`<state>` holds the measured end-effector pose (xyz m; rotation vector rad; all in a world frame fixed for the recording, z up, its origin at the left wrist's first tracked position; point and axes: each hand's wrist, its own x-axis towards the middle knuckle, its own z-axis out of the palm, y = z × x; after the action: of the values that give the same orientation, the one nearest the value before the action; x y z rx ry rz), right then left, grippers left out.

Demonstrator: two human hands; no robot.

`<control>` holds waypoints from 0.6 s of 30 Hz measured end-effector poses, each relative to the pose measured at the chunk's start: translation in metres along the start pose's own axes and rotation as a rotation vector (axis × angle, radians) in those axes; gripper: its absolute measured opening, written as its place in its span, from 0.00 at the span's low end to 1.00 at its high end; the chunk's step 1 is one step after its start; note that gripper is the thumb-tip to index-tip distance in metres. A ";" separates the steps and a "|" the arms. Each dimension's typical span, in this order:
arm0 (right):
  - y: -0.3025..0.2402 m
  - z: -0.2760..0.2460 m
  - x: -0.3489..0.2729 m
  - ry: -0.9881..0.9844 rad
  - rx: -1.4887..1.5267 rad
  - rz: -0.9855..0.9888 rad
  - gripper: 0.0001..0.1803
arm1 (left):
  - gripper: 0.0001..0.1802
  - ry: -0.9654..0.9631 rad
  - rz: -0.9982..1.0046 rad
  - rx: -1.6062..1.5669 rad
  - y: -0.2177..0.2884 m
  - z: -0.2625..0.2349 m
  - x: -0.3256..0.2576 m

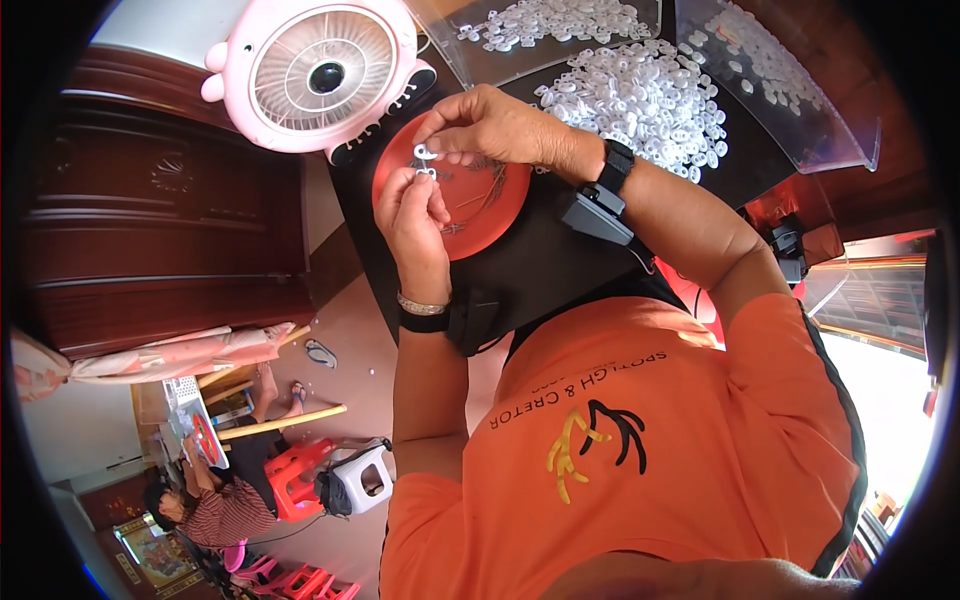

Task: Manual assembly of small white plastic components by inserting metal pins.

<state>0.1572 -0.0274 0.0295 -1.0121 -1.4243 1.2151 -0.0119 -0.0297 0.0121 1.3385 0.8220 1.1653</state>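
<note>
Plate (480,215) on the table (540,265) — fan (320,75) left, plastic pieces (645,100) right.

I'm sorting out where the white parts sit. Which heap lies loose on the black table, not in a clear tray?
The middle heap, bare on the black table by the right hand; the other two sit in clear trays.

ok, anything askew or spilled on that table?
Nothing stands out. The white plastic rings lie heaped loose on the black table, apparently a work pile. Both hands, left and right, pinch small rings over the red plate.
</note>
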 end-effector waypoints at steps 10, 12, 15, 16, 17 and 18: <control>-0.005 0.000 -0.003 -0.021 0.060 -0.053 0.10 | 0.08 0.008 -0.026 0.035 0.004 0.004 -0.002; -0.002 0.000 -0.001 -0.020 0.058 -0.065 0.10 | 0.08 0.000 -0.017 0.048 0.004 0.004 -0.001; -0.001 0.000 -0.001 -0.014 0.032 -0.081 0.10 | 0.08 0.001 -0.019 0.042 0.003 0.004 0.000; -0.001 0.000 -0.001 -0.009 0.010 -0.083 0.10 | 0.08 0.000 -0.019 0.042 0.003 0.004 0.000; -0.001 0.000 -0.001 -0.010 0.010 -0.083 0.10 | 0.08 -0.003 -0.014 0.045 0.002 0.003 0.001; -0.001 0.001 -0.001 -0.013 0.004 -0.083 0.10 | 0.08 -0.006 -0.008 0.047 0.001 0.003 0.001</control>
<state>0.1569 -0.0285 0.0303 -0.9348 -1.4593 1.1652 -0.0096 -0.0301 0.0140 1.3756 0.8543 1.1407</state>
